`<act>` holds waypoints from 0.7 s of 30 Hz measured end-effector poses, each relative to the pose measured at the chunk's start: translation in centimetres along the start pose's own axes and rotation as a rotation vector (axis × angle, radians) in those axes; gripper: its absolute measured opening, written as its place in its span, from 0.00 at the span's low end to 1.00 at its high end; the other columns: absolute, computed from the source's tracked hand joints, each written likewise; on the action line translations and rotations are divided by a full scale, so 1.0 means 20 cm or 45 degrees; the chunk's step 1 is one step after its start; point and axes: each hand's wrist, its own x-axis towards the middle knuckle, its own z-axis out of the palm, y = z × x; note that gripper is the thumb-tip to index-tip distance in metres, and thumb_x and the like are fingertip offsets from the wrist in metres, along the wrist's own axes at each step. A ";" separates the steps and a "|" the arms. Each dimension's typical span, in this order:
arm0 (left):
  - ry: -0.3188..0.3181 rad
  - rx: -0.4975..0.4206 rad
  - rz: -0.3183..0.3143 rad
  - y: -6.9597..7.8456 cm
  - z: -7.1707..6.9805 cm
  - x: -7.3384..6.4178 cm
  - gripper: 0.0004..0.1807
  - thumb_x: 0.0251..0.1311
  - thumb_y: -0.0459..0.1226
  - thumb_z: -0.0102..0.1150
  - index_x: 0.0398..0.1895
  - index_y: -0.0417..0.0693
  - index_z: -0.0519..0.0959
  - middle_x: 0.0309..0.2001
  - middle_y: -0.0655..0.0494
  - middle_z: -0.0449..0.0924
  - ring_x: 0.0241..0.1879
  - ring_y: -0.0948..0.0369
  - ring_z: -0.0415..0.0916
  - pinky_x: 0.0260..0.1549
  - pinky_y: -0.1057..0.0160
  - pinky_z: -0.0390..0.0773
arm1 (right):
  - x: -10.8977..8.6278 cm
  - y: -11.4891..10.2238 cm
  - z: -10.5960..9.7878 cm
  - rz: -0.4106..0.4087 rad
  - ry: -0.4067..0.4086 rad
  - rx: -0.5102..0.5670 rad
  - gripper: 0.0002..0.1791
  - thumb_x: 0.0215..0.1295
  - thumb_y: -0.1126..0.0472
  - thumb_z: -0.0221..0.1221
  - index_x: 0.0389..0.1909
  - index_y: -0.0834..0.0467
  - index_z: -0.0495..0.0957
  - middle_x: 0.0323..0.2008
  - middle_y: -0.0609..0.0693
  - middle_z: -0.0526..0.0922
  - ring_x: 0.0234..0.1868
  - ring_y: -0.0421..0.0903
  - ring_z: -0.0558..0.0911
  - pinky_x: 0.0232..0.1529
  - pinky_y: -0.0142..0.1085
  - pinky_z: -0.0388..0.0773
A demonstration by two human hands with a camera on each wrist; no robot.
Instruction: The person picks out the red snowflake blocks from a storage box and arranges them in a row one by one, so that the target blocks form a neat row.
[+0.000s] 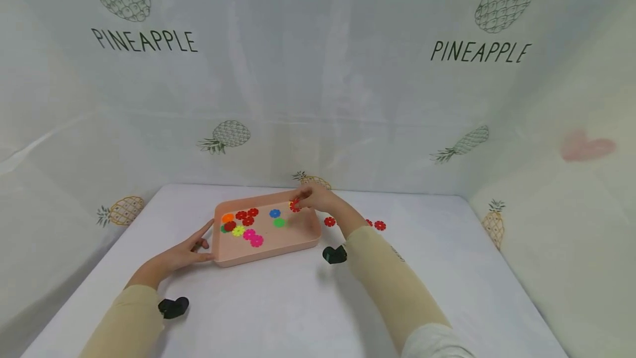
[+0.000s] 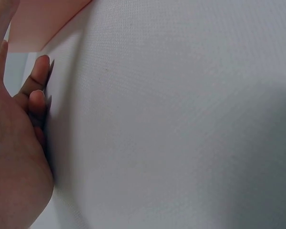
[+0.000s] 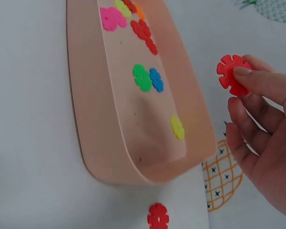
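Observation:
My right hand (image 3: 267,109) pinches a red flower-shaped plastic disc (image 3: 232,75) between thumb and forefinger. In the head view that hand is over the far right corner of a pink tray (image 1: 270,256). Several flower discs lie inside the tray: a blue one (image 1: 275,213), a green one (image 1: 279,222), pink ones (image 1: 256,241), a yellow one (image 3: 177,126), red ones and an orange one (image 1: 227,217). At the tray's left end, my left hand (image 1: 181,254) rests with thumb and forefinger spread against the outer wall. The left wrist view shows its other fingers loosely bent beside the white tabletop.
Right of the tray, red discs (image 1: 380,225) lie on the white table (image 1: 422,275), one (image 1: 330,221) close to the tray's end. A pale curtain (image 1: 318,82) printed with pineapples stands behind the table. Both wrists carry dark camera mounts (image 1: 173,308).

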 end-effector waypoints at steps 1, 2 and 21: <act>0.000 -0.003 -0.002 0.00 0.00 0.00 0.56 0.59 0.44 0.67 0.78 0.50 0.36 0.44 0.46 0.62 0.45 0.51 0.58 0.42 0.51 0.63 | -0.01 0.00 -0.01 0.002 0.008 0.005 0.11 0.65 0.66 0.60 0.47 0.59 0.84 0.40 0.46 0.83 0.43 0.44 0.79 0.49 0.39 0.76; -0.001 -0.011 -0.005 0.00 0.00 0.00 0.56 0.59 0.44 0.67 0.78 0.51 0.36 0.44 0.46 0.62 0.46 0.50 0.58 0.42 0.50 0.63 | -0.03 0.01 -0.02 0.010 0.014 0.009 0.11 0.65 0.66 0.60 0.48 0.59 0.84 0.41 0.46 0.83 0.43 0.44 0.79 0.49 0.39 0.76; 0.023 0.032 -0.027 -0.02 0.01 -0.01 0.57 0.58 0.48 0.68 0.78 0.50 0.37 0.48 0.45 0.63 0.46 0.50 0.57 0.40 0.49 0.63 | -0.25 0.16 -0.26 0.141 0.108 -0.039 0.13 0.64 0.67 0.61 0.50 0.61 0.82 0.41 0.48 0.83 0.44 0.48 0.80 0.54 0.48 0.74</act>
